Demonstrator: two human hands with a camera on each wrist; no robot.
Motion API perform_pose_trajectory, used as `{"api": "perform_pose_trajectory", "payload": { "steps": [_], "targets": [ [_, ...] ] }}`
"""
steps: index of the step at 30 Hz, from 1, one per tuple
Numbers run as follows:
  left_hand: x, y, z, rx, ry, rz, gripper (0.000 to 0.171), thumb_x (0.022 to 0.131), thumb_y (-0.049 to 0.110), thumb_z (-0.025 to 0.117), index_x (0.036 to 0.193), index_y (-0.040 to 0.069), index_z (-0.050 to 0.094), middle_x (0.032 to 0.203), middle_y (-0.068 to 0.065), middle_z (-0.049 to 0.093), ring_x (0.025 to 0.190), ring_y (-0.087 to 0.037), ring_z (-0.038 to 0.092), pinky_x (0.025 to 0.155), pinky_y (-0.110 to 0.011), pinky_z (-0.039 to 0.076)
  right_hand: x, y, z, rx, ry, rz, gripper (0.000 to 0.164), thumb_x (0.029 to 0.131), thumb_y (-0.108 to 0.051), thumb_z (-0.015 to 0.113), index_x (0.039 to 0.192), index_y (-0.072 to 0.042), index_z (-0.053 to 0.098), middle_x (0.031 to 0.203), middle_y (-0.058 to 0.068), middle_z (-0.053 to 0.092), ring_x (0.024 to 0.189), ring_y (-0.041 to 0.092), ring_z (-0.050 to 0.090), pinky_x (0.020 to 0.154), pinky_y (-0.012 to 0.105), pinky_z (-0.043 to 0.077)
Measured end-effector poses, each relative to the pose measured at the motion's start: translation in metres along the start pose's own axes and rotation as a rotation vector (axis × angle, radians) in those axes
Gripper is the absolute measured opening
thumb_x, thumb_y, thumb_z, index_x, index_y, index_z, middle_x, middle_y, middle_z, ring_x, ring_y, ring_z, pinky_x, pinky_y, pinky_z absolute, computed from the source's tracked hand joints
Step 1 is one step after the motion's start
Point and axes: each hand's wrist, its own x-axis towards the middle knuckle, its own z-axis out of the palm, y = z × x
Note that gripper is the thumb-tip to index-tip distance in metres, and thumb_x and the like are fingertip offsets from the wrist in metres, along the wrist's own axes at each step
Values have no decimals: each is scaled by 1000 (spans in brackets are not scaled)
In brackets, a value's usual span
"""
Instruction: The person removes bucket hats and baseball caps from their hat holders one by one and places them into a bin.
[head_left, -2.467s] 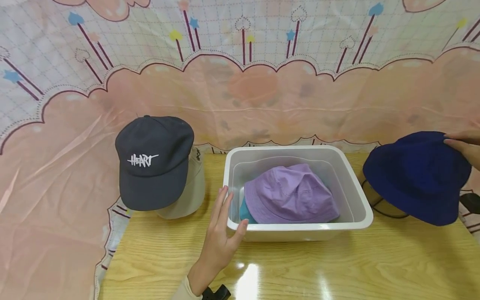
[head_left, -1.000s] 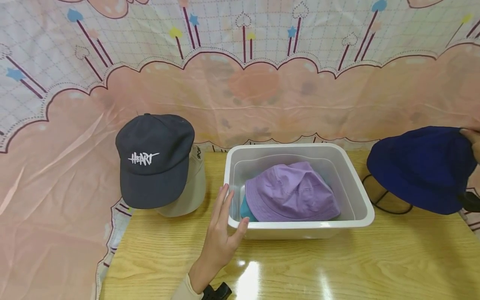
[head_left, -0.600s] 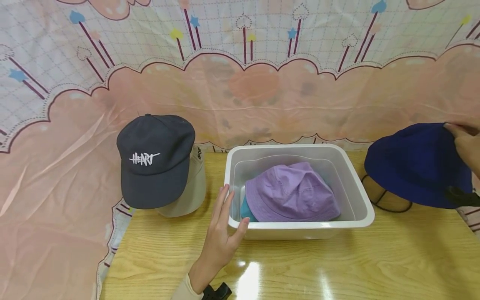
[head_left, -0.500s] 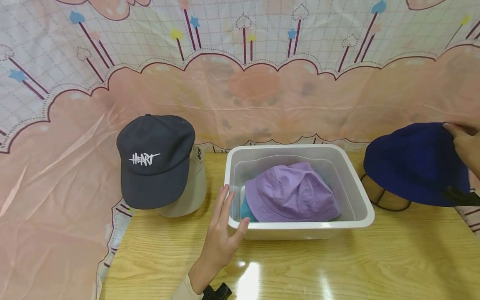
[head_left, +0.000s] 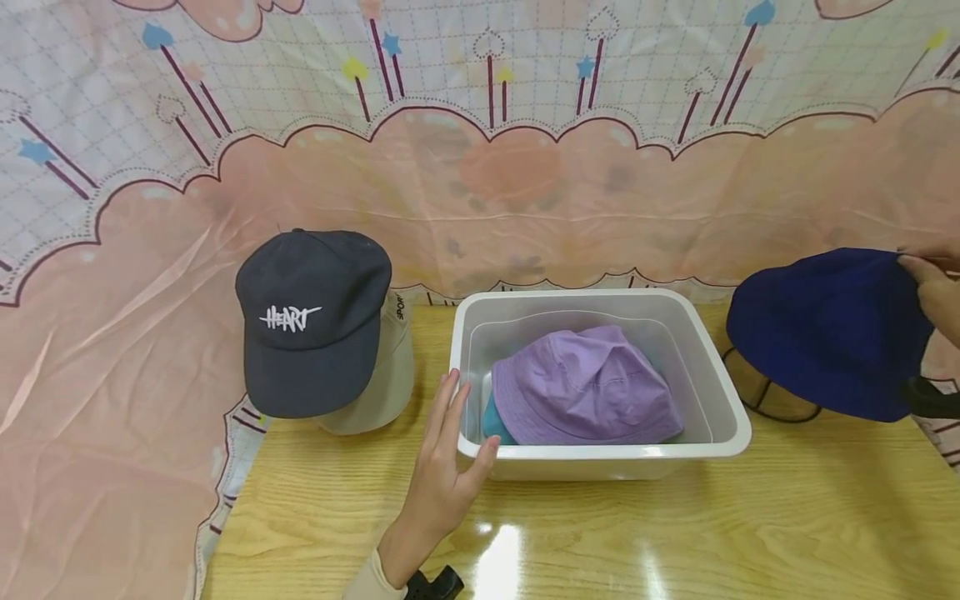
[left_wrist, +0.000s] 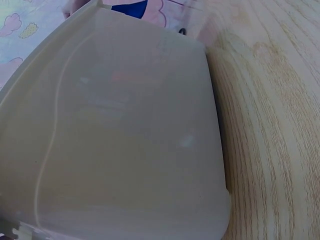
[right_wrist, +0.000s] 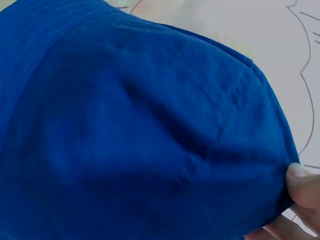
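At the right of the head view, my right hand point(head_left: 937, 287) pinches the crown of a navy bucket hat point(head_left: 828, 333). The right wrist view shows the thumb point(right_wrist: 304, 187) on one side of the blue cloth and fingers on the other. My left hand point(head_left: 442, 475) lies with straight fingers at the near left corner of a white plastic bin point(head_left: 600, 452). In the bin sits a purple bucket hat point(head_left: 585, 387), and a bit of teal cloth point(head_left: 495, 423) shows beneath it. The bin's outer wall point(left_wrist: 130, 125) fills most of the left wrist view.
To the left, a dark grey cap point(head_left: 311, 325) with "HEART" lettering partly covers a beige cap point(head_left: 386, 383). A thin black loop point(head_left: 780, 412) stands partly under the navy hat. A patterned cloth point(head_left: 525, 192) hangs behind the wooden table point(head_left: 600, 533).
The navy hat, still in my right hand, shifts slightly about the right side, and its brim is a little higher than at first. My left hand and the bin keep their places.
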Motion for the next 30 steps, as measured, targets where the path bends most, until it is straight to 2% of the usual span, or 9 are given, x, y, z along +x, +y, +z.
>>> {"api": "perform_pose_trajectory", "payload": {
  "steps": [5, 8, 12, 16, 20, 23, 25, 27, 30],
  "targets": [
    [-1, 0, 0, -1, -3, -9, 66, 89, 22, 61, 146, 1, 32, 154, -14, 22, 141, -31, 19, 108, -46, 29, -9, -43, 8, -153, -92, -62, 48, 89, 12, 51, 79, -33, 65, 84, -40, 43, 77, -21, 39, 73, 6, 31],
    [-1, 1, -1, 1, 0, -13, 66, 89, 22, 61, 146, 2, 32, 154, -15, 22, 141, -31, 19, 109, -45, 28, -8, -51, 7, -323, -241, -96, 17, 92, 1, 54, 98, -2, 70, 102, -13, 62, 97, 4, 57, 96, 23, 38],
    [0, 0, -1, 1, 2, -13, 66, 89, 22, 61, 146, 2, 32, 154, -15, 22, 141, -31, 19, 109, -45, 27, -6, -52, 7, -525, -386, -172, 37, 88, -11, 66, 116, 12, 58, 123, 36, 48, 114, 56, 41, 100, 66, 26],
    [0, 0, 0, -4, 0, -7, 66, 90, 22, 60, 146, 2, 32, 154, -14, 22, 141, -32, 19, 109, -45, 27, -7, -48, 10, -511, -342, -214, 24, 80, 9, 66, 102, 17, 62, 113, 36, 51, 106, 56, 45, 100, 60, 31],
    [0, 0, 2, -5, -2, -3, 66, 90, 23, 60, 146, 2, 32, 154, -14, 22, 141, -32, 19, 109, -45, 27, -8, -44, 9, -416, -270, -164, 15, 85, 15, 54, 95, 19, 64, 108, 37, 57, 108, 50, 49, 103, 18, 31],
    [0, 0, 3, -7, -5, 3, 65, 90, 23, 60, 146, 2, 32, 154, -14, 22, 141, -32, 19, 109, -45, 28, -5, -40, 5, -354, -260, -148, 16, 87, 15, 54, 97, 19, 65, 109, -11, 67, 110, 3, 55, 84, -2, 23],
    [0, 1, 3, -9, -5, 3, 65, 90, 23, 60, 146, 3, 32, 154, -14, 22, 141, -31, 19, 109, -44, 28, -1, -38, 3, -308, -274, -155, 16, 86, 16, 54, 98, 21, 64, 99, -39, 53, 98, -22, 44, 79, -3, 26],
    [0, 1, 3, -9, -1, 3, 65, 90, 22, 60, 146, 2, 33, 154, -14, 22, 141, -31, 19, 109, -43, 28, 4, -35, 1, -276, -282, -175, 21, 84, 18, 56, 102, 14, 66, 85, -53, 31, 82, -33, 30, 74, -4, 26],
    [0, 1, 3, -6, 4, 3, 65, 90, 22, 60, 145, 2, 33, 154, -14, 22, 141, -31, 20, 109, -42, 28, 9, -34, 0, -215, -296, -215, 41, 82, 20, 57, 103, -14, 69, 86, -53, 36, 84, -33, 34, 73, -5, 28]
  ]
}}
